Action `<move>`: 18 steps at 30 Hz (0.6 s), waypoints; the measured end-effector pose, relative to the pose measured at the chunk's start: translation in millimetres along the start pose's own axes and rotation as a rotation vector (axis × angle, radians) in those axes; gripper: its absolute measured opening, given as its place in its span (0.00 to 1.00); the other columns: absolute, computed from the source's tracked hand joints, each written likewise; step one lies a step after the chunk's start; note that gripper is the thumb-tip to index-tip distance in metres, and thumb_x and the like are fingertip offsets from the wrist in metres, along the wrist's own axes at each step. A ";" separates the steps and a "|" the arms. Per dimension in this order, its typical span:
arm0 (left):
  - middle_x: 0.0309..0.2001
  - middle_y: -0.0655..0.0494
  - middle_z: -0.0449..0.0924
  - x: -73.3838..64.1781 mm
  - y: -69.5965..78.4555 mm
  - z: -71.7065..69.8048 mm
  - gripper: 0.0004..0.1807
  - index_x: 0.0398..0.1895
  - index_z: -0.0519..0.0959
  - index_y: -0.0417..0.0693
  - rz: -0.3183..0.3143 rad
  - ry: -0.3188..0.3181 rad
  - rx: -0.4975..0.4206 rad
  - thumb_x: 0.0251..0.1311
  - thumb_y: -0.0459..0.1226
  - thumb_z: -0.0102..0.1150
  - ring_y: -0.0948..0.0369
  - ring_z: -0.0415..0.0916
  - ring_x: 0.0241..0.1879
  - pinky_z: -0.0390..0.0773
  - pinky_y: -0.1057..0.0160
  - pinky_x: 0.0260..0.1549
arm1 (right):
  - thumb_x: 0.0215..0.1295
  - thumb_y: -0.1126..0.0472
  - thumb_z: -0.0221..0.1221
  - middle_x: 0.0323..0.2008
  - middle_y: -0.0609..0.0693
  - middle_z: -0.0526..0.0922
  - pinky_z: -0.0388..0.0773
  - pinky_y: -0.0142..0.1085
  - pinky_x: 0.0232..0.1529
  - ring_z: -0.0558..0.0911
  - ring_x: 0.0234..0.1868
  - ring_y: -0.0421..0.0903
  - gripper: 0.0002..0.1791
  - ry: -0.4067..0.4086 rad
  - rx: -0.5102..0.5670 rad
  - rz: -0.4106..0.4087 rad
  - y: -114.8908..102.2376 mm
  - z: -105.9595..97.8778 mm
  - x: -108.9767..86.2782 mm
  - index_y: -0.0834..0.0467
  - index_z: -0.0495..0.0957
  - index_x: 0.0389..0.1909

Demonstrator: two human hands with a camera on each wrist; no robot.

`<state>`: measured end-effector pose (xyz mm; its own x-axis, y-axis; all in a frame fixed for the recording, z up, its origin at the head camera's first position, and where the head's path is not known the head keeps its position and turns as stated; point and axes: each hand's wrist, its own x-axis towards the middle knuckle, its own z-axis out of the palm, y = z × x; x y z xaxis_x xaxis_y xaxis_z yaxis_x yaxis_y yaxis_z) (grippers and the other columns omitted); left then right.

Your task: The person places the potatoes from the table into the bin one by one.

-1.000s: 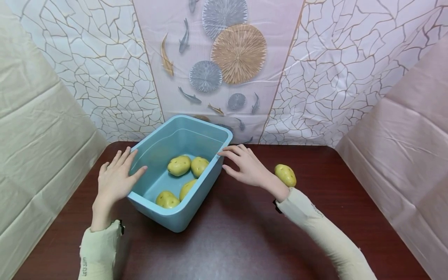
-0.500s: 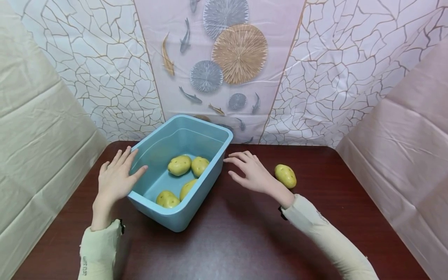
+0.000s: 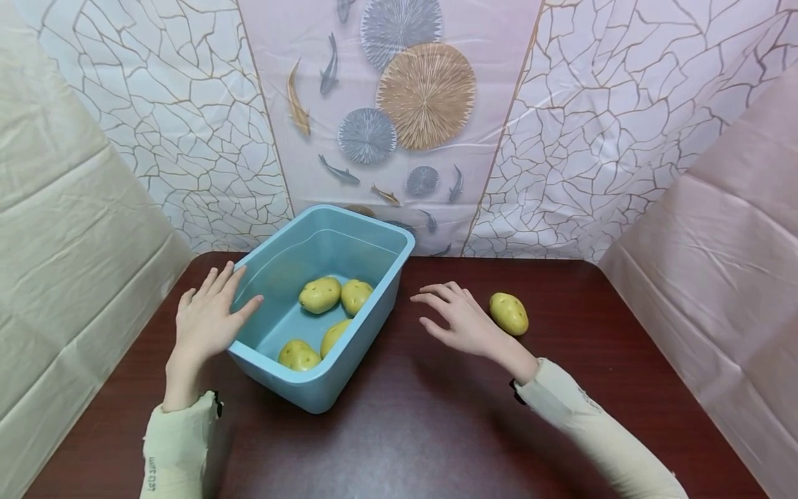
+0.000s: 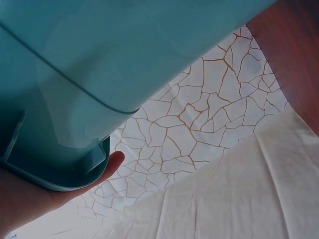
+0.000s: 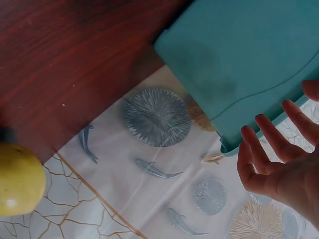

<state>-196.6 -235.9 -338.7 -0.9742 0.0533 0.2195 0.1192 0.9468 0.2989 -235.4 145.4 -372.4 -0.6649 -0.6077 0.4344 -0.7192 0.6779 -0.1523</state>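
Note:
A blue plastic bin (image 3: 368, 333) stands at an angle on the table, with several yellow potatoes (image 3: 320, 295) on its floor. My left hand (image 3: 208, 320) rests on the bin's left rim, fingers spread and thumb over the inside; the left wrist view shows the hand (image 4: 55, 199) along the rim from outside. My right hand (image 3: 464, 322) hovers to the right of the bin, apart from it, fingers loosely bent and holding nothing. Just right of that hand lies a single potato (image 3: 508, 314) on the table; the right wrist view shows this potato (image 5: 20, 180) at its left edge.
The dark red wooden table (image 3: 399, 450) spreads under everything. A patterned cloth (image 3: 561, 173) hangs behind its far edge, close to the bin's back end. Plain cloth walls (image 3: 68, 277) stand at the left and right sides.
My right hand has left the bin's right rim and moved right and toward me, nearer the loose potato. The left hand, bin and potatoes have stayed in place.

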 end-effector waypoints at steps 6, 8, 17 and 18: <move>0.69 0.41 0.45 0.4 -0.9 0.4 0.38 0.68 0.49 0.45 0.002 0.000 0.000 0.61 0.56 0.39 0.42 0.40 0.68 0.45 0.37 0.57 | 0.58 0.54 0.54 0.51 0.46 0.74 0.66 0.41 0.43 0.70 0.50 0.45 0.18 -0.025 0.002 0.019 2.0 5.0 -7.3 0.47 0.73 0.51; 0.69 0.41 0.45 0.7 -0.9 0.3 0.38 0.68 0.49 0.45 0.003 0.001 0.000 0.61 0.56 0.39 0.43 0.40 0.68 0.45 0.37 0.57 | 0.58 0.54 0.54 0.51 0.46 0.74 0.67 0.41 0.43 0.70 0.50 0.45 0.18 -0.027 0.003 0.021 2.5 5.5 -10.0 0.47 0.73 0.51; 0.69 0.41 0.45 0.9 -0.6 0.2 0.38 0.68 0.50 0.45 0.000 -0.001 0.002 0.61 0.57 0.39 0.43 0.40 0.68 0.45 0.37 0.57 | 0.58 0.54 0.55 0.51 0.47 0.75 0.67 0.39 0.41 0.71 0.48 0.45 0.18 -0.039 -0.017 0.031 7.6 6.3 -25.4 0.47 0.73 0.51; 0.69 0.41 0.45 0.8 -0.6 0.2 0.38 0.68 0.50 0.45 0.000 -0.001 0.001 0.61 0.57 0.38 0.43 0.40 0.68 0.45 0.37 0.57 | 0.58 0.54 0.55 0.51 0.47 0.75 0.67 0.39 0.40 0.71 0.48 0.45 0.18 -0.037 -0.019 0.033 8.6 6.2 -27.3 0.47 0.73 0.51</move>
<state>-197.5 -236.4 -338.8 -0.9743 0.0536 0.2190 0.1190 0.9473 0.2975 -224.6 165.2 -391.1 -0.6958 -0.5993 0.3957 -0.6926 0.7058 -0.1490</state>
